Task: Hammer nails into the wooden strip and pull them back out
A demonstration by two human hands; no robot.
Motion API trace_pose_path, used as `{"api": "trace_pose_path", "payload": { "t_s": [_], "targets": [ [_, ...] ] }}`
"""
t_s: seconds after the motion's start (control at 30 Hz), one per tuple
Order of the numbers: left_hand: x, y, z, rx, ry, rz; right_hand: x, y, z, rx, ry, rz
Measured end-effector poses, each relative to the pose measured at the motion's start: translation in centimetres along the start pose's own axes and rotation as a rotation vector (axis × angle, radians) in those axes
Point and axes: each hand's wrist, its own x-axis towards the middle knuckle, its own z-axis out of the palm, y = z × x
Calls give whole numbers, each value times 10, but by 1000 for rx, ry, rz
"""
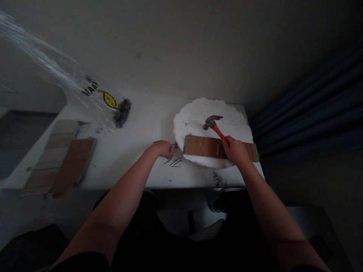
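Note:
My right hand (236,150) is wrapped round the red handle of a claw hammer (217,128), whose metal head is over a round white slab (193,121) with a ragged edge. Under that hand a brown wooden board (200,146) lies across the slab, with green at its right end. To the left, my left hand (163,149) is down at the tabletop, fingers drawn together; what they hold, if anything, is hidden. Several loose nails (174,162) lie just beside its fingertips.
The white table (136,143) stands against a wall. Two boards, one pale (53,151) and one brown (73,162), lie at its left end. Clear plastic wrapping with a yellow print (109,99) hangs at the upper left. A dark curtain (306,94) is on the right.

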Motion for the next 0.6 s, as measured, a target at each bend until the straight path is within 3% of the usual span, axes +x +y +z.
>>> {"api": "trace_pose_path", "payload": {
  "t_s": [0.13, 0.6],
  "targets": [
    [3, 4, 7, -34, -74, 13, 0, 1, 1, 10, 2, -14],
    [2, 20, 11, 38, 10, 3, 0, 1, -2, 36, -16, -9]
  ]
}}
